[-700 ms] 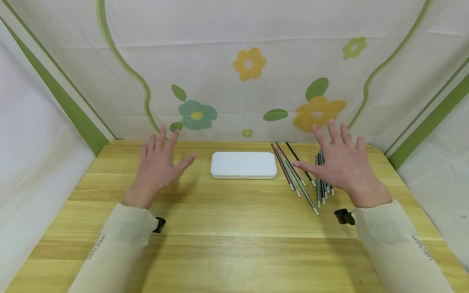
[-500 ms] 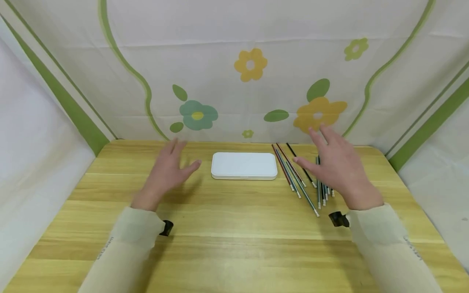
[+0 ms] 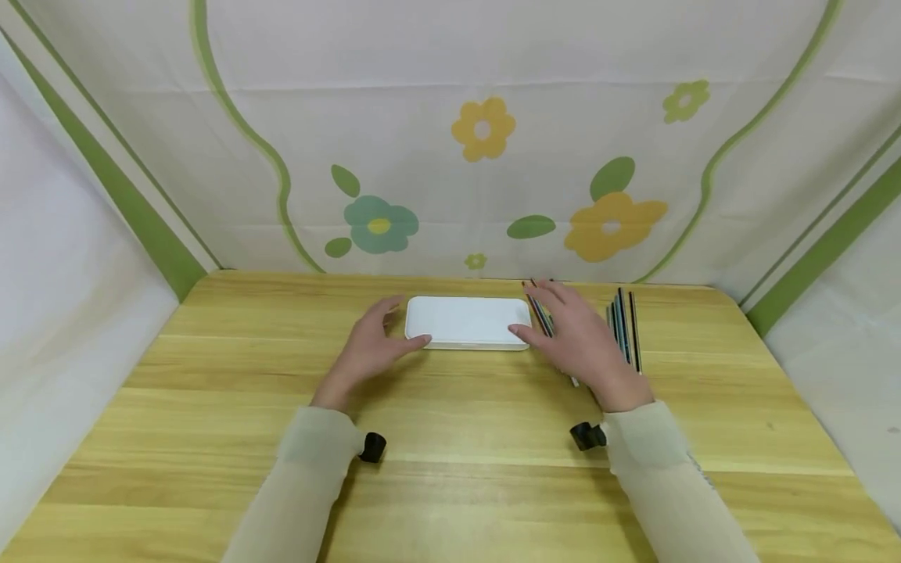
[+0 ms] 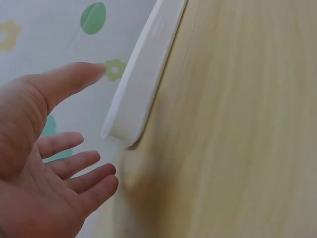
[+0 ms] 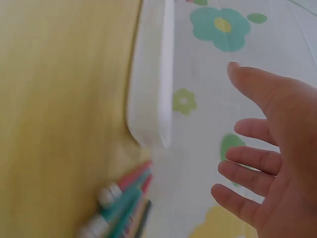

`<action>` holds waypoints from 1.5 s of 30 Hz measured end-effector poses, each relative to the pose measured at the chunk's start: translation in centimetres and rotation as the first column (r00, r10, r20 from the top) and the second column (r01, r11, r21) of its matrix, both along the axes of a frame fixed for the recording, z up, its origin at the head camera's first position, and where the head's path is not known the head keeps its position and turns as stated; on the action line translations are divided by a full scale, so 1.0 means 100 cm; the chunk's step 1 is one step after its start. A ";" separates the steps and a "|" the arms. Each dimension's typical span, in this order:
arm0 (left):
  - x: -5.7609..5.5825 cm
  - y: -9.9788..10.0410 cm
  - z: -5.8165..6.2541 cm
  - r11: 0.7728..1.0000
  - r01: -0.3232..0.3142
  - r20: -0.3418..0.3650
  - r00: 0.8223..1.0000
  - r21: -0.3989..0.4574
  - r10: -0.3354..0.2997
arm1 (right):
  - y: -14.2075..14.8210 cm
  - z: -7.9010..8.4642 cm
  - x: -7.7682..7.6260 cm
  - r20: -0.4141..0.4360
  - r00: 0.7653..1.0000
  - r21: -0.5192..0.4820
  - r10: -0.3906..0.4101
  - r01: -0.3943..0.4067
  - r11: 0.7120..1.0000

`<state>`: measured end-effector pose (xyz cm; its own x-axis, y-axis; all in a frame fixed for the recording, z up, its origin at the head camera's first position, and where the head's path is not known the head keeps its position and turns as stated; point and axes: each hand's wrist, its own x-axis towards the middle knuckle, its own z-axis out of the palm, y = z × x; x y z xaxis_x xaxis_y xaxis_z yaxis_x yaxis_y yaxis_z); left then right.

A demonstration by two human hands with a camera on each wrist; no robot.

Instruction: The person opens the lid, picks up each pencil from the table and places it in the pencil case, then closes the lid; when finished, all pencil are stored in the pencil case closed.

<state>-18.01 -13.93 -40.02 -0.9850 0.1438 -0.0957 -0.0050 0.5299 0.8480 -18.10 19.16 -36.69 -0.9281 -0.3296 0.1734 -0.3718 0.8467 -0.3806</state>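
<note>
A white pencil case [image 3: 464, 320], closed and flat, lies on the wooden table near its back edge. At the case's left end is my left hand [image 3: 369, 344], its thumb over the front left corner and its fingers loosely spread. My right hand [image 3: 584, 344] is at the opposite end, thumb over the right front corner, fingers extended toward the back. Both wrist views show a gap between the relaxed fingers and the case. Several pencils [image 5: 121, 208] with white eraser ends lie just right of the case, partly hidden under the right hand in the head view.
Farther right lies a second group of dark pencils [image 3: 622, 328], partly covered by the right forearm. Behind the wooden table [image 3: 450, 500] hangs a white cloth [image 3: 422, 148] printed with flowers; more cloth closes in both sides.
Both hands have come down and inward from wide apart to the two ends of the pencil case. The case and pencils have stayed in place.
</note>
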 end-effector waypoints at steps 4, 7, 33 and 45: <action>-0.002 0.003 -0.008 0.996 -0.030 0.048 0.999 0.082 0.026 | -0.015 -0.010 -0.004 0.048 0.999 -0.015 0.020 -0.019 1.000; -0.004 0.005 -0.011 0.991 -0.056 0.061 0.997 0.121 0.049 | -0.026 -0.016 -0.006 0.062 0.998 -0.019 0.031 -0.030 0.999; -0.021 0.017 -0.012 0.982 -0.101 0.111 0.990 0.162 0.084 | -0.051 -0.031 -0.015 0.121 0.992 0.033 0.027 -0.031 0.999; -0.020 0.014 -0.012 0.969 -0.118 0.142 0.986 0.216 0.089 | -0.054 -0.031 -0.013 0.095 0.995 0.041 0.024 -0.028 0.999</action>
